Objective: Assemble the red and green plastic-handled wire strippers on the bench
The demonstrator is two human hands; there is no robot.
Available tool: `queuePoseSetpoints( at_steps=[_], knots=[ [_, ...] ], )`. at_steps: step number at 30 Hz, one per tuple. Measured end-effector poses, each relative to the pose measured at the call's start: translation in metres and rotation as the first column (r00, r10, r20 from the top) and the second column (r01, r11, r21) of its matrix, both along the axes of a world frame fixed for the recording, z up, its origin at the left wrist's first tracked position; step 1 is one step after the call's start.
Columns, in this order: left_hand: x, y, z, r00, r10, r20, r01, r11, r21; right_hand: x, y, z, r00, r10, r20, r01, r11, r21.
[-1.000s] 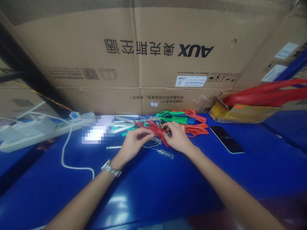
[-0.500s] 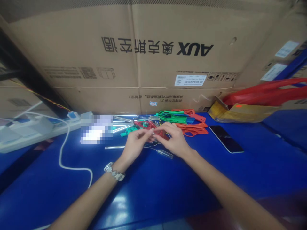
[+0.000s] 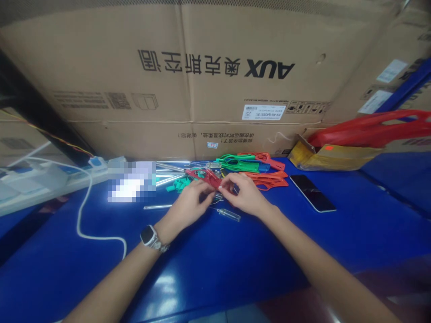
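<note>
A red plastic handle piece (image 3: 209, 176) with cut-outs lies between my hands, over a pile of parts. My left hand (image 3: 192, 202), wearing a watch (image 3: 148, 235) on its wrist, curls its fingers against the near edge of the piece. My right hand (image 3: 247, 195) pinches at the right end of the same piece; its fingertips partly hide what is there. Just below the hands lies a clear-handled screwdriver-like tool (image 3: 229, 215). Green plastic parts (image 3: 180, 184) and metal rods (image 3: 170, 179) are left of the red piece.
Green handles (image 3: 239, 166) and orange handles (image 3: 269, 180) lie behind my right hand. Further right are a phone (image 3: 312, 193) and a cut-open carton (image 3: 350, 159) of red pieces. A power strip (image 3: 67, 181) and white cable (image 3: 81, 215) are at left. A large carton (image 3: 202, 27) stands behind.
My left hand has turned and its thumb has come away from the right hand's fingertips. The red piece shows more between the hands. The view has shifted slightly.
</note>
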State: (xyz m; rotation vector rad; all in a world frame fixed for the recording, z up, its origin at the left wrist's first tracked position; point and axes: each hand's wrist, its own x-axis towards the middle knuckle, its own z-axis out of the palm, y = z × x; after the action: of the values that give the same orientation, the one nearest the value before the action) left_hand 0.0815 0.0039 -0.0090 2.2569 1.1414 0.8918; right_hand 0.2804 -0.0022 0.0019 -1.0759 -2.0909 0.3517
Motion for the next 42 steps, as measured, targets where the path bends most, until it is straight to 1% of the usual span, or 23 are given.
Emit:
queuePoseSetpoints(
  at_steps=[3, 6, 10, 13, 19, 21, 23, 27, 30, 36, 39, 42],
  knots=[
    [-0.003, 0.006, -0.004, 0.989, -0.067, -0.134, 0.065, 0.998, -0.025, 0.003, 0.003, -0.001, 1.0, 0.01, -0.013, -0.011, 0.996, -0.089],
    [-0.006, 0.01, -0.007, 0.974, -0.103, -0.2, 0.089, 0.993, -0.078, 0.005, 0.005, -0.002, 0.999, 0.04, 0.012, -0.038, 0.989, -0.141],
    [-0.008, 0.009, -0.007, 0.972, -0.127, -0.197, 0.114, 0.991, -0.075, 0.009, 0.007, -0.004, 0.998, 0.067, 0.011, -0.063, 0.974, -0.218],
    [-0.007, 0.007, -0.007, 0.977, -0.127, -0.171, 0.12, 0.991, -0.055, 0.011, 0.008, -0.006, 0.998, 0.062, -0.003, -0.06, 0.97, -0.237],
    [-0.005, 0.007, -0.008, 0.967, -0.189, -0.168, 0.182, 0.982, -0.056, 0.011, 0.008, -0.006, 0.998, 0.065, -0.021, -0.068, 0.958, -0.28],
    [-0.007, 0.007, -0.007, 0.975, -0.167, -0.148, 0.156, 0.984, -0.085, 0.009, 0.007, -0.005, 0.998, 0.063, -0.021, -0.066, 0.953, -0.296],
    [-0.008, 0.006, -0.006, 0.987, -0.12, -0.106, 0.106, 0.986, -0.13, 0.008, 0.006, -0.003, 0.998, 0.057, -0.034, -0.065, 0.951, -0.304],
    [-0.01, 0.003, -0.003, 0.998, -0.055, 0.026, 0.06, 0.969, -0.24, 0.003, 0.002, 0.001, 0.993, 0.046, -0.108, -0.077, 0.95, -0.303],
    [-0.011, 0.002, -0.003, 0.997, -0.022, 0.078, 0.04, 0.969, -0.245, 0.0, 0.0, 0.002, 0.989, 0.049, -0.139, -0.091, 0.944, -0.317],
    [-0.01, 0.003, -0.004, 0.996, 0.005, 0.09, 0.018, 0.97, -0.243, 0.0, 0.001, -0.001, 0.986, 0.053, -0.16, -0.107, 0.932, -0.346],
    [-0.01, 0.002, -0.003, 0.994, -0.005, 0.113, 0.031, 0.972, -0.234, 0.0, 0.002, -0.003, 0.983, 0.052, -0.178, -0.113, 0.929, -0.351],
    [-0.012, 0.002, -0.003, 0.985, -0.042, 0.17, 0.085, 0.963, -0.256, 0.0, 0.002, -0.004, 0.982, 0.052, -0.184, -0.114, 0.93, -0.348]
  ],
)
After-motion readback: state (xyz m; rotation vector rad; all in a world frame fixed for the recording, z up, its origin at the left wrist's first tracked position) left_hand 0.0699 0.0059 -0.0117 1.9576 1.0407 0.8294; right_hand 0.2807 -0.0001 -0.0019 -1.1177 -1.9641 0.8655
